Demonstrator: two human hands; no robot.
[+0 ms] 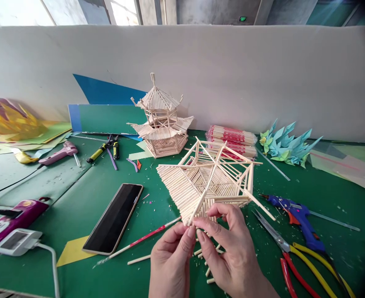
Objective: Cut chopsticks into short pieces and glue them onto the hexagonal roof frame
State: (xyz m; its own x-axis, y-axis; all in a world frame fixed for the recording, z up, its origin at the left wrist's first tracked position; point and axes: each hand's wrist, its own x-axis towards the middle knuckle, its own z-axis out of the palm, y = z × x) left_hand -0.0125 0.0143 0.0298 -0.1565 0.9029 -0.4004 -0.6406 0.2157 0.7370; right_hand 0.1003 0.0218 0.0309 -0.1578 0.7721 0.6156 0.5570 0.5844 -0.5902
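Observation:
A partly covered pavilion model (176, 184) of thin wooden sticks stands in front of me, with one roof side laid over with sticks and open framing elsewhere. At its near roof corner, my left hand (174, 258) is closed, thumb and forefinger pinched on the tip. My right hand (232, 242) is closed at the same corner, its fingertips against the sticks there. Whether a separate small piece sits between the fingertips is hidden. Loose wooden sticks (212, 280) lie below the hands. Behind stands a two-tiered stick pagoda (162, 132).
A phone (116, 219), pink glue gun (58, 154) and purple power strip (21, 219) lie left. On the right are a blue glue gun (303, 223), scissors (272, 231) and yellow-handled pliers (315, 265). Packed sticks (229, 136) and folded blue paper (289, 142) sit behind.

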